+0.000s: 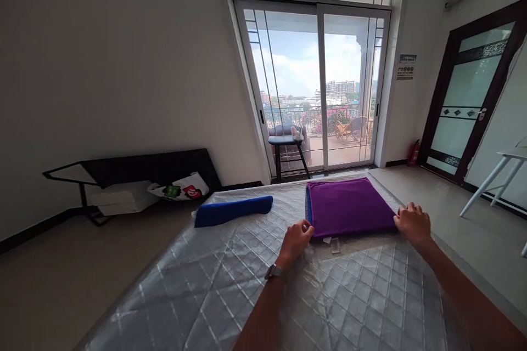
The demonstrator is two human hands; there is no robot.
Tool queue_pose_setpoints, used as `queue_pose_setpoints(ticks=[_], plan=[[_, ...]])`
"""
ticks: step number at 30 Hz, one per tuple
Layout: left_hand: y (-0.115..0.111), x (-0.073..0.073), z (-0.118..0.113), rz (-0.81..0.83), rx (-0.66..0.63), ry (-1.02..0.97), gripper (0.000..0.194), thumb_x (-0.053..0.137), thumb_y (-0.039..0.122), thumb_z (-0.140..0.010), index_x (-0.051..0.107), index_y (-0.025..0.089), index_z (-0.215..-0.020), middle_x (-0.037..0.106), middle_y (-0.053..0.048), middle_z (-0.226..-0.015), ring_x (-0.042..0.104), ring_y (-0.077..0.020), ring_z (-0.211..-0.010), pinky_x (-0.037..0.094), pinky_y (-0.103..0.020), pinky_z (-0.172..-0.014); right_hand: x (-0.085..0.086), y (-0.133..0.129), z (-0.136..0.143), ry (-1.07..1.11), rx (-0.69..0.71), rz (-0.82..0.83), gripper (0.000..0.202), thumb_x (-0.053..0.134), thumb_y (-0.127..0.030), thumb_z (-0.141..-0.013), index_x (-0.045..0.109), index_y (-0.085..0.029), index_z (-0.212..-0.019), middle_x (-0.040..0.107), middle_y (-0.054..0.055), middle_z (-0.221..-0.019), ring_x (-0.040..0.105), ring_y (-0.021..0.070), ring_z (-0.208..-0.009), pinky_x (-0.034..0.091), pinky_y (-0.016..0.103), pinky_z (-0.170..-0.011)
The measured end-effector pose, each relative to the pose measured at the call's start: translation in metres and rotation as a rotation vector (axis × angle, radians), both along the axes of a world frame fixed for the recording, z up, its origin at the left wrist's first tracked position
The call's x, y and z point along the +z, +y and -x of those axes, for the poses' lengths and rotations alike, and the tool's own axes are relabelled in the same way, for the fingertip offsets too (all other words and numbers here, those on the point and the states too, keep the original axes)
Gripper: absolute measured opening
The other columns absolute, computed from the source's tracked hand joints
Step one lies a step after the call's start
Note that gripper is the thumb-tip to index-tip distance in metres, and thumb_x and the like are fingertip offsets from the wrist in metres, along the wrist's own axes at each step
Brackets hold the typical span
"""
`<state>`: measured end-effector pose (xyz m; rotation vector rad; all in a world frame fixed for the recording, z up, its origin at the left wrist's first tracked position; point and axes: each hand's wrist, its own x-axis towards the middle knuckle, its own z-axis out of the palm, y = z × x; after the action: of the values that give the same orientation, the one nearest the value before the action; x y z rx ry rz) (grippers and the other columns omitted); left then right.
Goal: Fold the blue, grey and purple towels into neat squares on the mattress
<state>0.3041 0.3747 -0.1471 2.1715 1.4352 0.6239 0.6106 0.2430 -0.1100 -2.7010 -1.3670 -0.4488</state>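
Note:
A purple, flat, folded cloth piece [349, 207] lies on the plastic-covered quilted mattress [263, 285], with a blue edge showing along its left side. White tags [335, 245] stick out from under its near edge. My left hand [295, 238], a watch on its wrist, has its fingers closed on the near left corner. At the near right corner, my right hand [414, 223] grips the same cloth with bent fingers. A rolled or folded blue cloth [234, 210] lies farther left on the mattress, apart from both hands.
Beyond the mattress stands a dark stool [286, 145] before the sliding glass door [321, 88]. On the left floor are a black-framed piece of furniture [152, 167], a white box [115, 200] and a printed bag [185, 189]. A white-legged table [489, 181] stands right.

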Motion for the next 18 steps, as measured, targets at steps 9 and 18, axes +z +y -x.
queue_pose_setpoints(ticks=[9,18], plan=[[-0.007,-0.010,-0.008,-0.006,0.062,0.099,0.020,0.060,0.037,-0.092,0.070,0.019,-0.090,0.075,-0.010,-0.092,0.069,-0.0227,-0.091,0.045,-0.030,-0.078,-0.059,0.024,0.035,0.215,0.408,0.071,0.054,0.034,-0.051,-0.098,0.045,-0.034,-0.148,0.042,0.002,-0.156,0.030,0.0272,-0.147,0.022,0.054,-0.119],[-0.011,-0.003,0.036,-0.059,-0.022,0.099,0.030,0.059,0.042,-0.096,0.063,0.022,-0.117,0.064,-0.007,-0.123,0.063,-0.0215,-0.104,0.054,-0.042,-0.091,-0.061,0.028,0.022,0.269,0.401,0.098,0.055,0.035,-0.052,-0.093,0.050,-0.036,-0.144,0.044,0.001,-0.155,0.033,0.0270,-0.146,0.026,0.053,-0.118]])
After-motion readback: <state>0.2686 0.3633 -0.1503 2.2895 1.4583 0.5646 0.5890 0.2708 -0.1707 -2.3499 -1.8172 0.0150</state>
